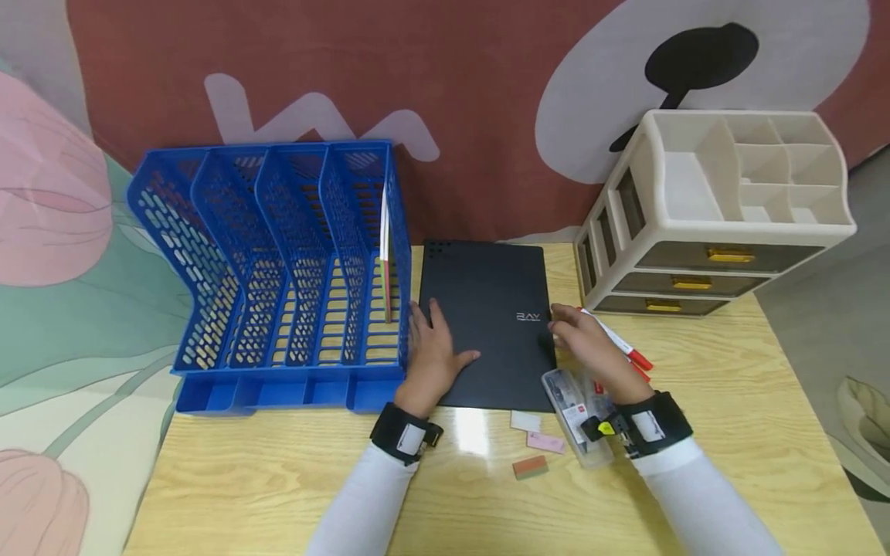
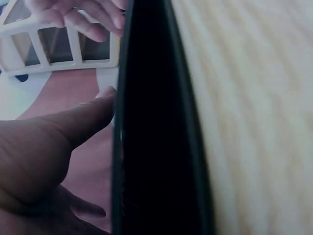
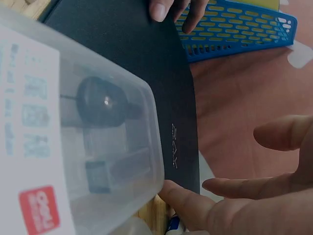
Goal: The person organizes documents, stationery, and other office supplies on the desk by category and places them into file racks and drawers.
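- Clear plastic box [image 1: 566, 421]: by the black folder's [image 1: 487, 363] corner, 4 o'clock; best kept from snagging.
- Left hand [image 1: 433, 359]: 8 o'clock, fingers spread straight at the edge, gripping nothing.
- Right hand [image 1: 594, 351]: 3 o'clock, fingers loosely extended, no grip showing; contact unclear.
- Black folder: flat on the surface [image 1: 313, 479] between hands; even pressure both sides should keep it square. Plain cover, pale lettering at 3 o'clock.
- Blue rack [image 1: 285, 374]: 9 o'clock.

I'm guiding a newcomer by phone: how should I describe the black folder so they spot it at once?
On the wooden table, find the slotted blue rack at the left and the cream drawer unit at the right. The black folder lies between them. Unlike those bulky neighbours, it is thin and dark, with small silvery lettering near its right edge.
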A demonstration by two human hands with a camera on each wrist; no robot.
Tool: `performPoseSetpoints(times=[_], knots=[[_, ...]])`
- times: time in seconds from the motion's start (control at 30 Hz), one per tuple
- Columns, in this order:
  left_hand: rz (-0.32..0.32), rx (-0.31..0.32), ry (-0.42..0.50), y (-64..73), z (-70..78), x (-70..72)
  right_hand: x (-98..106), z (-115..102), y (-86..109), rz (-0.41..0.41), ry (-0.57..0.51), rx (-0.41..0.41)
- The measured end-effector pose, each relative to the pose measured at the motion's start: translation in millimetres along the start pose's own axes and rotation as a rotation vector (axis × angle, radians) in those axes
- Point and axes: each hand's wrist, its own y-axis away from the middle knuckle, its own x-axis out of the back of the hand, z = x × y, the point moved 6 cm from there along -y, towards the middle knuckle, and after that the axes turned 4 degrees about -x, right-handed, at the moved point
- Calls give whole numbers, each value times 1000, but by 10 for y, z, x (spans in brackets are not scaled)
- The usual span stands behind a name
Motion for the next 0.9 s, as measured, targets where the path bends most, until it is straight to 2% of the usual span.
performPoseSetpoints(times=[0.07,0.17,0.37,0.53,0.7,0.9], knots=[[25,-13,14,-11,-8,24,5,7,0,-22,-105,-16],[59,-38,75,-28,-21,63,12,3,7,-51,-193,-16],[120,-61,201,-33,-23,153,30,-9,30,-80,-226,-4],[170,-73,259,-2,5,217,44,-10,41,-95,-235,4],[172,-69,333,25,36,271,76,5,49,-96,-242,6],[112,-30,434,21,37,318,89,34,44,-108,-246,0]])
